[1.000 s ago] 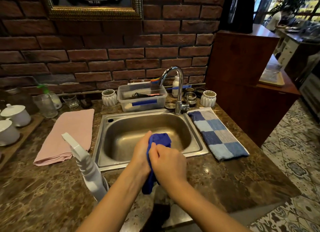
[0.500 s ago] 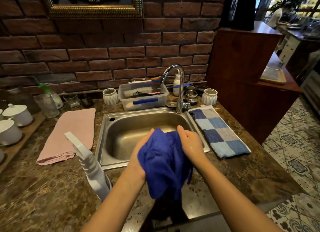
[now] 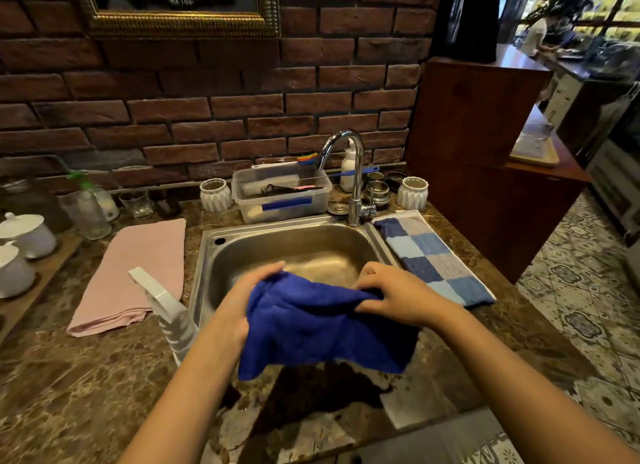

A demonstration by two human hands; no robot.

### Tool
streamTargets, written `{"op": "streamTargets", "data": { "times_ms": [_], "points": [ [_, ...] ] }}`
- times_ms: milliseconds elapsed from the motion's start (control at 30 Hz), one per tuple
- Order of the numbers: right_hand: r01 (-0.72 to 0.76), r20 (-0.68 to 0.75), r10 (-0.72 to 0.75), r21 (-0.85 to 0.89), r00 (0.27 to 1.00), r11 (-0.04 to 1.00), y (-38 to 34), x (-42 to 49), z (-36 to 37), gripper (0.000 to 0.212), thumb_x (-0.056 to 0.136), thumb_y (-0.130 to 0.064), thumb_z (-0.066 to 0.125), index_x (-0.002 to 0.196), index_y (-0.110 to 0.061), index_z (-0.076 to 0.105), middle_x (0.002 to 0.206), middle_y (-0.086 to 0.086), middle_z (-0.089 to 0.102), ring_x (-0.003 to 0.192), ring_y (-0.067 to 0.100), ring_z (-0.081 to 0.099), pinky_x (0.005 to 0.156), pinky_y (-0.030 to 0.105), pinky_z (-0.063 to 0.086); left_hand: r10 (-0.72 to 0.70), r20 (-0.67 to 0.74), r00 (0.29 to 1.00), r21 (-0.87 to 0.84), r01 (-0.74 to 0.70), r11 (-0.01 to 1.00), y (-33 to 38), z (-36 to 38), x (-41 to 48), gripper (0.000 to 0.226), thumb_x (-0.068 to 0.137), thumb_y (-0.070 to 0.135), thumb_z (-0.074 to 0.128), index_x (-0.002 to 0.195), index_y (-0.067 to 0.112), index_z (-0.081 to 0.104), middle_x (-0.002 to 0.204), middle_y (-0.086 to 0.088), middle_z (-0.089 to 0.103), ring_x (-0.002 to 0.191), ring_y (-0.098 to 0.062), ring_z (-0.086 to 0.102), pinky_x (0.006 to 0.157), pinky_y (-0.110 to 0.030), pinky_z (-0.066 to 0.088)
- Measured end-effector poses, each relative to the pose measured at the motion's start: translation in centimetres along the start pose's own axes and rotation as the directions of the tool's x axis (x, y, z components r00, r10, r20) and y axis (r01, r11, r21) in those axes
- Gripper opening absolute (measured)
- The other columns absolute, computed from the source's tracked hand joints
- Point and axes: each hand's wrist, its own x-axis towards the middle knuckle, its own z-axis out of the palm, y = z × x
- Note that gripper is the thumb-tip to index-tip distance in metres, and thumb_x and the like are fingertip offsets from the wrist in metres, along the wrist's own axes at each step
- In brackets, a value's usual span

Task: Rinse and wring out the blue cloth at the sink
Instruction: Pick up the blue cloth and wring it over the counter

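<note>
As hands [image 3: 239, 304] [image 3: 401, 297] pinch, blue cloth [image 3: 325, 328] draped between

Place: a café or small restaurant's washing-up corner, though which of the two is unclear.
Wash station: steel sink [image 3: 207, 255] with a curved tap [image 3: 356, 172], set in a marble counter [image 3: 86, 377].
Serving ware: white teapots [image 3: 27, 233] on a wooden tray [image 3: 52, 266], drinking glasses [image 3: 86, 214], a plastic tub [image 3: 287, 210] of brushes.
Decor: brick wall [image 3: 242, 110], gilt picture frame [image 3: 180, 23], patterned floor tiles [image 3: 581, 307].
Beyond: a wooden bar [image 3: 478, 117] — a person [image 3: 535, 35] at a far counter by windows.
</note>
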Motion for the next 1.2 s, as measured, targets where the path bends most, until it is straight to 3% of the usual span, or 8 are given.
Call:
{"op": "streamTargets", "data": {
  "times_ms": [200,267,400,533,733,967,1100,1200],
  "points": [
    [-0.061,-0.130,0.127,0.421,0.983,0.905,-0.6,0.5,-1.1,0.017,0.092,-0.018,0.049,0.098,-0.011,0.064,0.104,0.005,0.058,0.098,0.016,0.056,0.087,0.028,0.043,-0.014,0.211,0.977,0.741,-0.151,0.654,-2.3,-0.5,1.3,0.047,0.091,0.049,0.046,0.133,0.028,0.039,0.124,0.005,0.053,0.107,-0.004,0.052,0.082,-0.011,0.036],
    [-0.137,-0.110,0.206,0.447,0.972,0.884,-1.4,1.1,-1.1,0.022,0.094,-0.019,0.044,0.093,-0.008,0.063,0.093,0.004,0.060,0.086,0.015,0.055,0.077,0.028,0.042,-0.070,0.367,0.927,0.793,-0.274,0.544,-2.3,0.4,1.2,0.032,0.093,0.042,0.047,0.124,0.031,0.048,0.117,0.013,0.057,0.100,0.011,0.053,0.086,-0.010,0.040],
    [-0.196,-0.053,0.244,0.443,0.968,0.875,-1.1,1.6,-1.4,0.027,0.094,-0.024,0.045,0.093,-0.005,0.065,0.081,0.001,0.061,0.073,0.011,0.054,0.067,0.027,0.042,0.047,0.449,0.892,0.807,-0.428,0.406,-2.2,0.3,2.5,0.057,0.077,0.058,0.050,0.092,0.005,0.067,0.102,-0.005,0.062,0.100,-0.013,0.055,0.094,-0.037,0.043],
    [-0.234,-0.049,0.270,0.367,0.962,0.900,1.1,1.8,-2.4,0.031,0.090,-0.035,0.053,0.091,-0.008,0.068,0.081,0.005,0.064,0.071,0.012,0.055,0.064,0.027,0.042,0.090,0.237,0.967,0.732,-0.239,0.638,-1.4,0.0,4.2,0.021,0.090,0.029,0.058,0.081,0.015,0.070,0.073,0.011,0.070,0.072,-0.001,0.058,0.070,-0.024,0.048],
    [-0.339,-0.344,0.318,-0.001,0.884,0.941,1.0,4.4,-0.2,0.041,0.089,-0.056,0.040,0.086,-0.020,0.058,0.079,0.001,0.063,0.077,0.021,0.060,0.063,0.032,0.047,0.074,-0.125,0.989,0.355,-0.025,0.935,-1.7,4.1,7.6,0.035,0.090,0.045,0.051,0.078,0.015,0.063,0.069,-0.003,0.066,0.063,-0.015,0.059,0.059,-0.026,0.045],
    [-0.282,-0.471,0.423,0.341,0.775,0.897,1.8,9.7,-0.6,0.054,0.095,-0.050,0.025,0.064,-0.020,0.057,0.071,0.004,0.063,0.073,0.024,0.061,0.062,0.032,0.042,0.188,-0.341,0.921,0.247,-0.105,0.963,-3.5,10.0,11.6,0.042,0.095,0.046,0.041,0.071,0.022,0.066,0.070,-0.003,0.069,0.073,-0.019,0.064,0.072,-0.034,0.050],
    [-0.278,-0.355,0.428,0.401,0.831,0.873,5.1,12.2,-0.9,0.053,0.098,-0.042,0.026,0.072,-0.013,0.062,0.077,0.007,0.063,0.078,0.025,0.059,0.065,0.031,0.038,0.196,-0.433,0.880,0.232,-0.101,0.967,-3.6,10.1,13.4,0.043,0.093,0.048,0.045,0.074,0.018,0.069,0.086,-0.011,0.073,0.087,-0.026,0.068,0.089,-0.042,0.050],
    [-0.193,-0.363,0.328,0.361,0.872,0.912,3.8,11.2,0.8,0.055,0.098,-0.044,0.026,0.071,-0.014,0.064,0.073,0.007,0.064,0.073,0.024,0.059,0.065,0.032,0.040,0.137,-0.476,0.868,0.084,-0.110,0.990,-3.6,8.8,14.5,0.055,0.090,0.053,0.045,0.058,0.016,0.069,0.070,-0.008,0.071,0.068,-0.016,0.069,0.073,-0.037,0.054]
  ]
}}
